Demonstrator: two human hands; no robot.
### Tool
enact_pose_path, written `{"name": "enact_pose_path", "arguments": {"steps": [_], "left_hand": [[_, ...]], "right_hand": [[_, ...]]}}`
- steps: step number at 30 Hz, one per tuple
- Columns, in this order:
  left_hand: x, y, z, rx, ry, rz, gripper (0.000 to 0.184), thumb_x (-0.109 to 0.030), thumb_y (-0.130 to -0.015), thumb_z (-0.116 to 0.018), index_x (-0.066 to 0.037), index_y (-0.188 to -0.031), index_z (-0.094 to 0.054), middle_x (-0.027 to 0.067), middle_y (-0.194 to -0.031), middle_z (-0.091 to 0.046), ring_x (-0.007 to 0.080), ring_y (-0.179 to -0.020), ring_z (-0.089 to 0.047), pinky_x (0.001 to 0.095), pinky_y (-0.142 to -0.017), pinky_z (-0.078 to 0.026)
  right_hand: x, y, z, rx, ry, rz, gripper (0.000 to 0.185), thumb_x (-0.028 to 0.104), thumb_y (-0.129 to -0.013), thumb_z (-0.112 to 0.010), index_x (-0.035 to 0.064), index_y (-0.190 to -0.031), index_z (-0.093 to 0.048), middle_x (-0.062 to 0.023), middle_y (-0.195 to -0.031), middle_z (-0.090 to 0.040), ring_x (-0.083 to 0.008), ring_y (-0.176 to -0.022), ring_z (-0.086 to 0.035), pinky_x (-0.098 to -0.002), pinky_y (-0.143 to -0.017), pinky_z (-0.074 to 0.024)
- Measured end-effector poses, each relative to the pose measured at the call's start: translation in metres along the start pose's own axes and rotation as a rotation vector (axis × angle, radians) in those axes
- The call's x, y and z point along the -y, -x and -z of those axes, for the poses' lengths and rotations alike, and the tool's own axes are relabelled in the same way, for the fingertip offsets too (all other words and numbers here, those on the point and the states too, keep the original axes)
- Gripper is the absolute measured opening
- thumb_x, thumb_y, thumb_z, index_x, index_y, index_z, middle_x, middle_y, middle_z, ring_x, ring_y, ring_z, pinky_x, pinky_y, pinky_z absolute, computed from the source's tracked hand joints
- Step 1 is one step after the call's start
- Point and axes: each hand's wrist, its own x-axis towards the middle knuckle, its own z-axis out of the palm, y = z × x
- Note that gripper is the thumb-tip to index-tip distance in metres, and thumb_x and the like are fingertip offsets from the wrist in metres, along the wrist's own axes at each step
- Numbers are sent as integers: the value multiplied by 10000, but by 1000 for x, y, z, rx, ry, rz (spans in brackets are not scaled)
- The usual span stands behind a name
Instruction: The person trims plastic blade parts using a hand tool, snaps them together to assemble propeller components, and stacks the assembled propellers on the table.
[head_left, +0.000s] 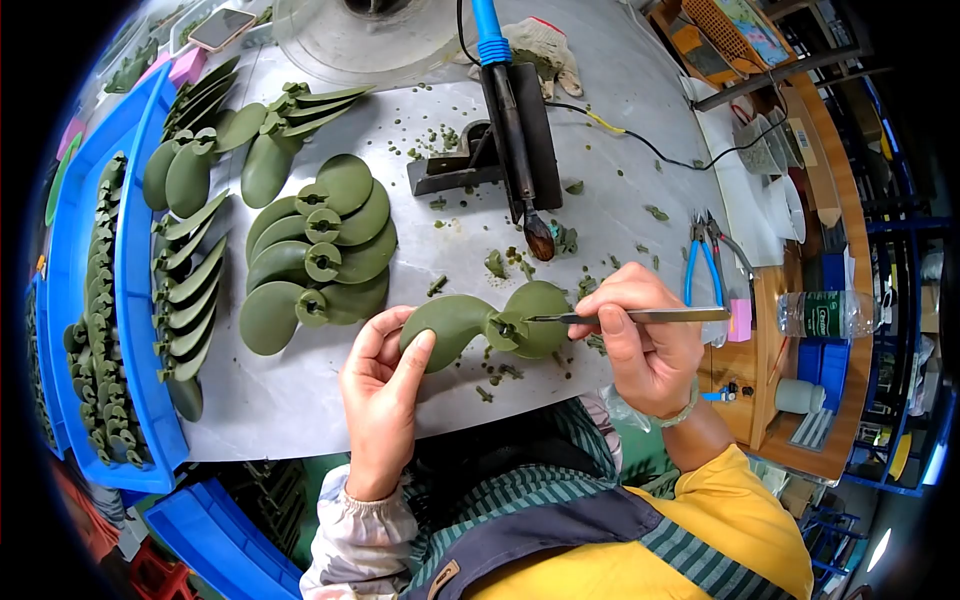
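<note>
My left hand (385, 378) pinches the left blade of a green two-bladed propeller-like part (452, 328) above the table's front edge. A slim metal tool (665, 315) lies between the fingers of my right hand (643, 345). Its tip points left and meets the part near its round hub (507, 330). Whether the tip touches the hub or the right blade is too small to tell. Similar green parts (322, 262) overlap in a stack behind my left hand.
Blue tray (150, 250) with small green pieces at left, near more stacked blades (190, 300). A soldering-iron-like tool (512, 130) rests on a black stand (455, 175). Blue-handled pliers (703, 262), a glove (545, 50), a bottle (825, 314) and green scraps lie around.
</note>
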Motion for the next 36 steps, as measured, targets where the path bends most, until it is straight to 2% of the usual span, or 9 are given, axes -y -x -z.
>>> {"name": "enact_pose_path", "arguments": {"steps": [6,12,16,19,24,27,28,31,36], "left_hand": [[0,0,0,4,3,-4,293,-18,-978,-652,48,-1249,-564,94,-1147,-708,117,-1049,-650,257,-930,-498],[-1,3,2,-7,-3,-12,290,-8,-976,-649,44,-1248,-562,94,-1157,-704,117,-1056,-645,258,-929,-498],[-5,14,1,-13,-13,-50,290,21,-973,-639,43,-1250,-554,92,-1179,-682,119,-1068,-633,257,-927,-495],[-4,24,4,-15,-98,-145,290,44,-969,-635,41,-1246,-551,84,-1182,-662,121,-1070,-625,257,-923,-493],[-1,39,16,-22,-128,-246,291,22,-990,-589,-9,-1270,-516,65,-1187,-661,138,-1090,-636,298,-950,-521],[5,44,27,-51,-61,-253,300,34,-986,-590,-19,-1270,-509,60,-1181,-643,140,-1091,-627,306,-952,-520],[5,45,28,-62,-19,-244,294,50,-978,-597,-14,-1253,-515,59,-1173,-633,136,-1091,-617,300,-952,-511],[7,47,29,-75,41,-255,296,12,-993,-592,-34,-1272,-506,57,-1169,-642,153,-1089,-633,332,-962,-536],[3,51,26,-83,81,-264,292,-22,-1007,-584,-47,-1286,-499,54,-1163,-647,166,-1074,-652,353,-970,-556]], "right_hand": [[-1,-2,1,28,25,10,73,1,-935,-654,11,-999,-690,-79,-799,-700,-203,-672,-625,-311,-622,-493],[13,-9,16,185,175,75,82,8,-918,-694,10,-999,-706,-64,-775,-712,-200,-678,-649,-303,-616,-504],[23,5,17,98,92,-63,113,15,-888,-750,-2,-988,-700,-94,-795,-750,-189,-712,-740,-256,-630,-563],[27,17,15,25,-56,-147,89,-9,-902,-733,-15,-981,-693,-106,-800,-751,-172,-731,-748,-257,-638,-583],[28,42,12,-165,-387,-269,136,-107,-931,-598,-74,-1044,-666,-174,-896,-723,-212,-755,-744,-284,-674,-606],[27,39,10,-52,-199,-124,172,-110,-921,-597,-72,-1072,-671,-145,-873,-711,-228,-802,-738,-304,-721,-603],[22,40,12,30,-162,-46,216,-103,-892,-646,-64,-1103,-677,-145,-879,-710,-255,-839,-730,-326,-760,-593],[23,43,14,145,-56,77,237,-93,-861,-695,-54,-1094,-692,-167,-913,-725,-261,-816,-721,-334,-743,-583],[23,54,2,89,-106,72,258,-96,-845,-705,-59,-1100,-701,-154,-960,-715,-243,-813,-706,-338,-732,-556]]}}
